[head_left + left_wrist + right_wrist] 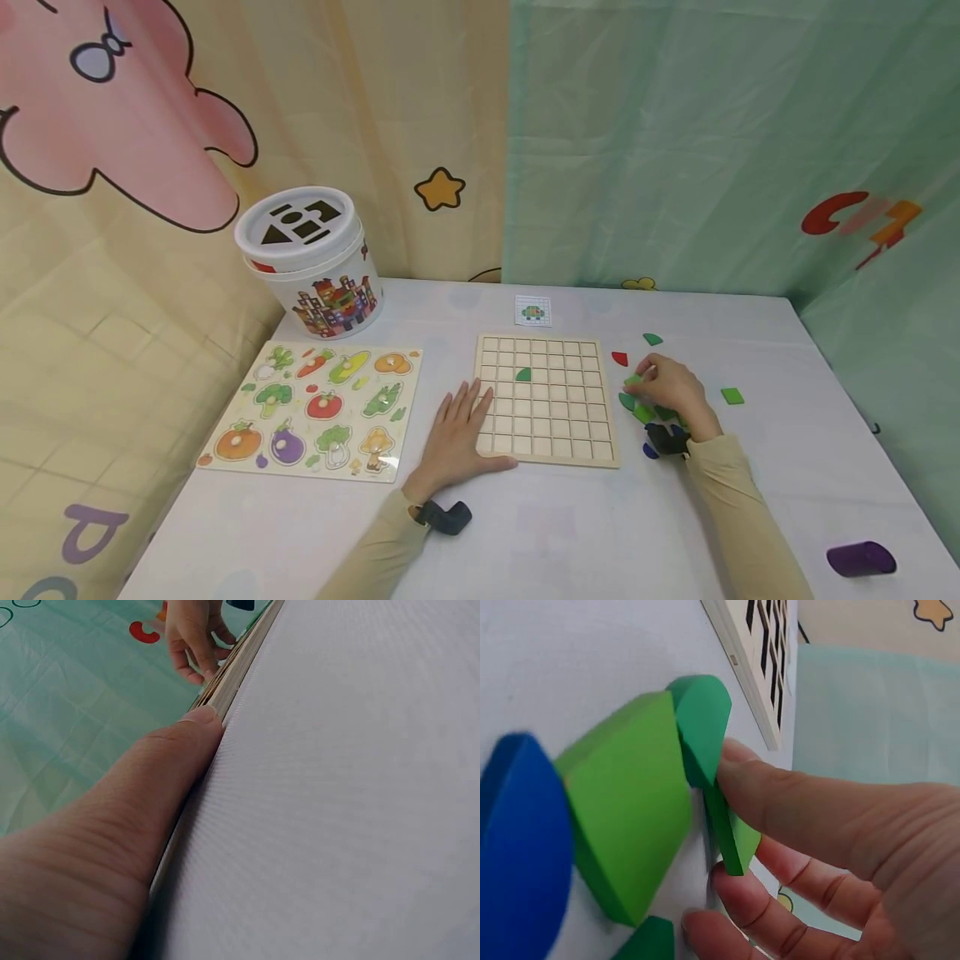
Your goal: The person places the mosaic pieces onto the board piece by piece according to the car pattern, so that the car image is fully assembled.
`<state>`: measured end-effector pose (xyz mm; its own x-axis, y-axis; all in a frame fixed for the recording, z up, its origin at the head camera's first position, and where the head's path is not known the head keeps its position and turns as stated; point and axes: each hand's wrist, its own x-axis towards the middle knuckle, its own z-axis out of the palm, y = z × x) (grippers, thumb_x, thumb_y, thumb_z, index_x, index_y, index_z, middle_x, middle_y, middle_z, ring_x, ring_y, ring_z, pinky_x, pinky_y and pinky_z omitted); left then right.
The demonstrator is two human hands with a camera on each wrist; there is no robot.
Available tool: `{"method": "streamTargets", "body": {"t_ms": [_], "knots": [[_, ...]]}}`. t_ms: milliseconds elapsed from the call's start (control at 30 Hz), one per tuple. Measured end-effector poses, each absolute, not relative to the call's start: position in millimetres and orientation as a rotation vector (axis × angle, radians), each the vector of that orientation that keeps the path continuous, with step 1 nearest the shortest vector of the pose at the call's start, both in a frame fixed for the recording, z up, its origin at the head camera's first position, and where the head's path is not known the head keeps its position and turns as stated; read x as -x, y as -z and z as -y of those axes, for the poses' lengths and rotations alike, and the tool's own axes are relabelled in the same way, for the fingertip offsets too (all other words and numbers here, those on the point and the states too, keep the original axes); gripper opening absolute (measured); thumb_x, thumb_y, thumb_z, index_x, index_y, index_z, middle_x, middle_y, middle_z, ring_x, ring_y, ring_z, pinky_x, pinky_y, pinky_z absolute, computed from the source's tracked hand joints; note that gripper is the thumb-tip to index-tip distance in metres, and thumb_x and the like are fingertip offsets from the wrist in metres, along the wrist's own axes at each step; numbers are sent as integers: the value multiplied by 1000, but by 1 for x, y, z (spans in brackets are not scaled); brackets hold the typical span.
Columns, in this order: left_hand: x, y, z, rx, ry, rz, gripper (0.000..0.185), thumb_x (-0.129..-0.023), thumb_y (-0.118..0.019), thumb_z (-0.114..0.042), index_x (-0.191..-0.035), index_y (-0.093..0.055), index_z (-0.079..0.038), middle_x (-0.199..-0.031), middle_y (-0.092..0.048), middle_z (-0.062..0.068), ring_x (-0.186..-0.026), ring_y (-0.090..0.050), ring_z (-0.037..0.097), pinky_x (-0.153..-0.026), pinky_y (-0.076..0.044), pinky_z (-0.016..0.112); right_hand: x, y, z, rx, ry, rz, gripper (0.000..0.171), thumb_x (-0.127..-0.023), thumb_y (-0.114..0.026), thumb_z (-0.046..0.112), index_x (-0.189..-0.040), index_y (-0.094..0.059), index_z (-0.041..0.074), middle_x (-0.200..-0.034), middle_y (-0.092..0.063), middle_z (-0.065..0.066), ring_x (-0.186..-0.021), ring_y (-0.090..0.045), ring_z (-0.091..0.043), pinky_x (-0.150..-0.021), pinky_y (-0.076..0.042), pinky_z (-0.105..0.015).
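Observation:
My left hand lies spread with straight fingers over the lower left corner of a wooden grid board. In the left wrist view its thumb presses along the board's edge. One dark green quarter-circle piece sits in the grid. Right of the board, my right hand pinches a light green square piece between thumb and fingers. Close by it are a dark green rounded piece, another light green square and a blue piece.
Around the pile lie a red piece, a green quarter-circle and a green square. A pattern card is behind the board. Leftward are a vegetable puzzle and a lidded bucket. A purple cylinder lies front right.

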<state>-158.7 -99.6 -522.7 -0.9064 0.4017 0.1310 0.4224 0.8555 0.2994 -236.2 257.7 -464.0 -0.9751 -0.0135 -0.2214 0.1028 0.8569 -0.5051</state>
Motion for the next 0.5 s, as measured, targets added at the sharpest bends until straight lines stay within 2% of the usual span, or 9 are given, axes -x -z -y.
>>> {"method": "streamTargets", "body": {"t_ms": [300, 500], "knots": [[159, 524, 99, 660, 505, 2954, 114, -70, -54, -80, -152, -19, -9, -158, -8, 11, -143, -3, 28, -114, 0, 42, 233, 466, -256, -12, 818, -2905, 26, -86, -70, 25, -102, -58, 8, -84, -59, -10, -64, -53, -22, -52, -40, -31], [159, 525, 99, 658, 492, 2941, 114, -70, -53, -81, -152, -20, -9, -157, -9, 12, -143, -5, 29, -114, -2, 43, 227, 463, -250, 65, 864, -2989, 24, -87, -69, 21, -102, -63, 3, -85, -63, -10, -61, -53, -19, -50, -41, -30]]}}
